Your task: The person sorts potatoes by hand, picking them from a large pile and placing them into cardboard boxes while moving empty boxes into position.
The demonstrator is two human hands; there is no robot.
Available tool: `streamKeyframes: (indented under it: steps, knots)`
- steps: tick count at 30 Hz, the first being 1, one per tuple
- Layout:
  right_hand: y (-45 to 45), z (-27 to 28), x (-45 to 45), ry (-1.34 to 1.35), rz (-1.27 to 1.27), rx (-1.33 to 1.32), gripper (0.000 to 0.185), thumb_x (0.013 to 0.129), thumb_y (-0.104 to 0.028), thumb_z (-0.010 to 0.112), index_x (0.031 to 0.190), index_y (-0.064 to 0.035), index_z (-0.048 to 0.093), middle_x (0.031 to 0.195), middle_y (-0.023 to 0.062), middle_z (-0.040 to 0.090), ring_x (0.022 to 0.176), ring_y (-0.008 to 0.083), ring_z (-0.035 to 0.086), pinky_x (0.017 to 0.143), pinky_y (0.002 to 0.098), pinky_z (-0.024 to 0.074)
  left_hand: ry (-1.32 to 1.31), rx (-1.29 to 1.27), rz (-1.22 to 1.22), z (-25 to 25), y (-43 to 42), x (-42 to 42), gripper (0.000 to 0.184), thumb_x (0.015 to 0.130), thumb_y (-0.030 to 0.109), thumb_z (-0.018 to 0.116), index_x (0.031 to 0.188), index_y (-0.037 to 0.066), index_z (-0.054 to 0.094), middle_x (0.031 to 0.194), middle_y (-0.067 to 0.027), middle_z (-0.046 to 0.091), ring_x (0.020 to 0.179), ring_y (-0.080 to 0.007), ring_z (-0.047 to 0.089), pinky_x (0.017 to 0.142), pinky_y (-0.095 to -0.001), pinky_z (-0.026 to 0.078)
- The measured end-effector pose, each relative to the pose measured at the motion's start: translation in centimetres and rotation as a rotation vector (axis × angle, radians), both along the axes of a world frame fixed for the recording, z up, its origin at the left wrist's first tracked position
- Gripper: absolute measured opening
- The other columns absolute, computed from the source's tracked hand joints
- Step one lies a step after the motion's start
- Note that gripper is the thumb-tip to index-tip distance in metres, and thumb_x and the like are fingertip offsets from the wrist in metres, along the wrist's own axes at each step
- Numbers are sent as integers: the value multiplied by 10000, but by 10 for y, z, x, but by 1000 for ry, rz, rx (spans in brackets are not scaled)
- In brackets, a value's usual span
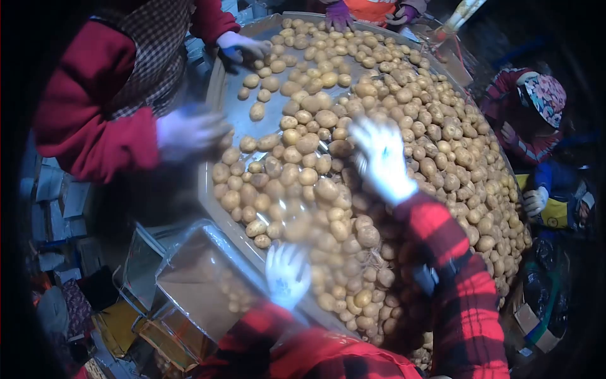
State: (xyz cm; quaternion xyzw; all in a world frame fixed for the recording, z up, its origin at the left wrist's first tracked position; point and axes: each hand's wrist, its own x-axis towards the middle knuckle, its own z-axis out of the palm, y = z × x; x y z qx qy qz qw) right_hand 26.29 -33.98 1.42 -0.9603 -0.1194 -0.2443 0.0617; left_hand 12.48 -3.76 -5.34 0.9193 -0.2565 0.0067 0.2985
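Fingers on the left hand [287,275] are standing apart at six o'clock; the right hand [380,158] is blurring at two — grip impossible to tell — over potatoes [451,132] spreading across the table [205,183]. A plastic-lined box [196,271] is sitting beside its rim at eight, presumably for easy reach.

potato-sorting workplace, workers around a heaped table [243,104]

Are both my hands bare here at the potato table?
No, your left hand and right hand are both covered by whitish gloves.
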Motion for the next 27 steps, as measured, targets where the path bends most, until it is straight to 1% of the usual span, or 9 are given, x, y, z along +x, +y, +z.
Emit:
streamKeyframes:
  steps: [4, 8, 11, 14, 15, 18, 20, 23, 27]
  knots:
    - [-67, -82, 105, 30, -110, -502, 339, 966, -135, 473, 1261, -182, 634, 1270, 111, 633, 1148, 322, 589, 1035, 548, 383, 8, -9, 16, 8, 1, 3, 380, 790, 196, 684, 1157, 100, 709, 1237, -143, 641, 1170, -362, 580, 1097, -546, 399]
    - [-56, -67, 129, 280, -159, -566, 275, 981, -164, 476, 1161, -195, 681, 1061, 62, 670, 1041, 291, 589, 997, 524, 394, 14, -114, 19, 16, 4, 1, 379, 768, 166, 681, 1137, 79, 710, 1213, -163, 651, 1114, -366, 608, 1038, -509, 455]
    - [-61, -42, 88, 241, -70, -148, 408, 806, -165, 644, 1214, -170, 661, 1056, 108, 658, 1039, 326, 579, 1019, 504, 388, 201, -251, 31, 20, -1, 7, 380, 766, 107, 701, 1144, 65, 697, 1255, -161, 654, 1204, -398, 587, 1079, -513, 455]
    - [-20, 7, 18, 307, -50, 297, 437, 794, -191, 670, 1219, -90, 661, 1181, 169, 682, 1117, 381, 583, 943, 507, 422, 1416, -1561, 311, 48, -31, 27, 491, 922, 225, 671, 1381, 105, 545, 1348, -120, 611, 1185, -283, 620, 990, -434, 529]
    - [9, 50, 5, 748, 15, 330, 437, 797, -210, 690, 1214, -83, 670, 1173, 182, 680, 1059, 392, 603, 920, 501, 440, 1417, -1573, 306, 46, -40, 37, 491, 922, 225, 671, 1381, 105, 545, 1348, -120, 611, 1185, -283, 620, 990, -434, 529]
    - [21, 31, -31, 288, 361, 122, 377, 780, -131, 766, 1147, -89, 687, 1115, 136, 679, 886, 328, 657, 838, 467, 484, 1499, -1637, 112, 41, -54, 52, 473, 1032, 359, 555, 1409, 83, 483, 1351, -103, 589, 1186, -246, 616, 964, -417, 555]
    - [14, 3, -2, 124, 120, -44, 436, 787, -101, 695, 1216, -172, 667, 1095, 153, 652, 900, 344, 630, 840, 482, 461, 1307, -1353, 42, 38, -53, 52, 449, 1070, 419, 462, 1322, 53, 530, 1274, -111, 617, 1167, -258, 624, 986, -433, 552]
    - [13, -52, 51, 466, -81, -269, 250, 934, -193, 578, 1123, -215, 740, 968, 172, 684, 900, 348, 659, 760, 486, 508, 1301, -1302, 151, 23, -51, 33, 413, 1067, 415, 465, 1244, 56, 561, 1206, -124, 648, 1137, -275, 638, 1004, -475, 541]
    - [-17, -39, 67, 777, 28, 393, 446, 926, -318, 653, 1328, -126, 663, 1227, 183, 705, 1089, 371, 679, 935, 456, 534, 1612, -1553, 127, 36, -40, 49, 441, 1055, 365, 488, 1429, 134, 472, 1392, -139, 529, 1223, -307, 587, 1039, -522, 516]
